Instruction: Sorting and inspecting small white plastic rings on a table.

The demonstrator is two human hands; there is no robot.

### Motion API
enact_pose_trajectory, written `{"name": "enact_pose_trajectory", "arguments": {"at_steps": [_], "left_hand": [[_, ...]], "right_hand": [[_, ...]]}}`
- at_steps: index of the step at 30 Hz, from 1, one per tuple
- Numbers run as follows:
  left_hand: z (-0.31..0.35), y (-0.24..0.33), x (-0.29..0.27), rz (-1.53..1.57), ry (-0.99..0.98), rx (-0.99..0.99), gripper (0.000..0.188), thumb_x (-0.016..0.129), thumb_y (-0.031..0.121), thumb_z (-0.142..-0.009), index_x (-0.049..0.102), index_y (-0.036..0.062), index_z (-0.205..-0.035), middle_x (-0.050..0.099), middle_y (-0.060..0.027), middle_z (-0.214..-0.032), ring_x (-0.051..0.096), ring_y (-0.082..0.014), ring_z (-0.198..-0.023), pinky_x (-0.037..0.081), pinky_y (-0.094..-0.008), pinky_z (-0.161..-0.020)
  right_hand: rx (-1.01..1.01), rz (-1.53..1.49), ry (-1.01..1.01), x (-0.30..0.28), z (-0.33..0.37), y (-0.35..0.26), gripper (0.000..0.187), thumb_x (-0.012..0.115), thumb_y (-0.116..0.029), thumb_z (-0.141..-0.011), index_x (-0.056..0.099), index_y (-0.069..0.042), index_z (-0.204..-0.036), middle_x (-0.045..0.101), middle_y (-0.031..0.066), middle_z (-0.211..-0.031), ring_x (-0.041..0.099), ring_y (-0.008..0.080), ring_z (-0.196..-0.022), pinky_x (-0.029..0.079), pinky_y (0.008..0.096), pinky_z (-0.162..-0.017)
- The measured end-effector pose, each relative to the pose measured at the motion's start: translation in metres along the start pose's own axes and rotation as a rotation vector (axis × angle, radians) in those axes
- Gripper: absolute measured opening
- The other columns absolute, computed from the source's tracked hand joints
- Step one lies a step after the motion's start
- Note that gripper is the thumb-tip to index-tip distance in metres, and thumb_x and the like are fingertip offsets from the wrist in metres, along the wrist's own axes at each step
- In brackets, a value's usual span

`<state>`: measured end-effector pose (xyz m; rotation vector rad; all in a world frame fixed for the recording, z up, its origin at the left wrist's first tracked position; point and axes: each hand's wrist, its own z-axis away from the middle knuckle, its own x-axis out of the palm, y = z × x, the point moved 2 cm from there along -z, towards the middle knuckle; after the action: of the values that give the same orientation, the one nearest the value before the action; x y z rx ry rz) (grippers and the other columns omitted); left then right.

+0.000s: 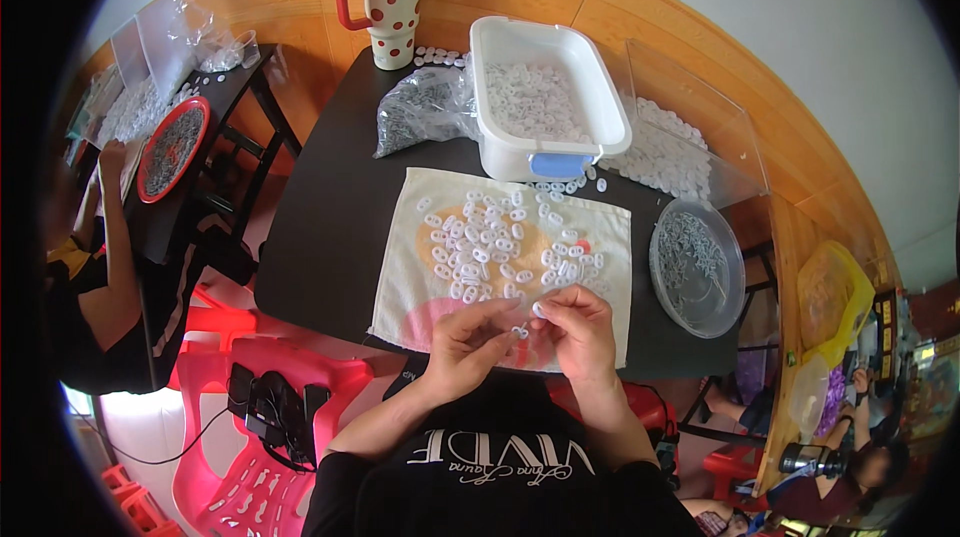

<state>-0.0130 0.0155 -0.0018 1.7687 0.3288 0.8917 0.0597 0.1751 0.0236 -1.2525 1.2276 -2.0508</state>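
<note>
Firstly, neighbouring table, far L: red tray (pixel 155 199) w/ grey bits; co-worker's arm (pixel 120 247) alongside. Next, pink-red chair (pixel 205 462), blk. gear (pixel 275 412) on it. Main tabletop (pixel 320 237), blk.: spotted cup (pixel 393 12), red lid & handle, upright, far edge nr. far-left corner; clear bag (pixel 420 115) of grey bits, just beside. Pale towel (pixel 398 272), mid. to near edge, loose white oval pcs. (pixel 480 237) spread on it. Left hand (pixel 462 345), over towel's near edge: thumb & finger close together, small pc. (pixel 519 333) at tips. White tub (pixel 500 152), far edge, mid., pt.-filled, same pcs. Right hand (pixel 583 335): thumb & forefinger pinching one white pc. (pixel 539 309). Clear bin (pixel 738 159), far-right corner, more white pcs. Round clear dish (pixel 690 314), right edge, grey bits.
</note>
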Motion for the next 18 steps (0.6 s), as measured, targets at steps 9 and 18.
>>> {"name": "enact_pose_trajectory", "arguments": {"at_steps": [9,18], "left_hand": [[-0.002,0.002,-0.001,0.066,-0.016,-0.041,0.047,0.061,-0.014,-0.091,0.056,0.0005,-0.136,0.066,-0.0035,-0.096,0.066,-0.0089,-0.085,0.053,-0.0207,-0.07],[-0.002,0.003,0.0,0.077,-0.009,-0.024,0.046,0.061,-0.014,-0.09,0.058,0.0006,-0.134,0.066,-0.003,-0.094,0.065,-0.0081,-0.083,0.052,-0.0202,-0.067]], "right_hand": [[-0.133,0.148,-0.073,0.01,0.002,0.006,0.007,0.069,0.006,-0.088,0.067,0.001,-0.083,0.07,0.0081,-0.085,0.064,0.0105,-0.077,0.05,0.024,-0.07],[-0.214,0.243,-0.171,0.011,0.0,-0.001,0.008,0.067,0.01,-0.088,0.067,0.003,-0.085,0.068,0.0069,-0.085,0.059,0.0083,-0.075,0.046,0.023,-0.068]]}}
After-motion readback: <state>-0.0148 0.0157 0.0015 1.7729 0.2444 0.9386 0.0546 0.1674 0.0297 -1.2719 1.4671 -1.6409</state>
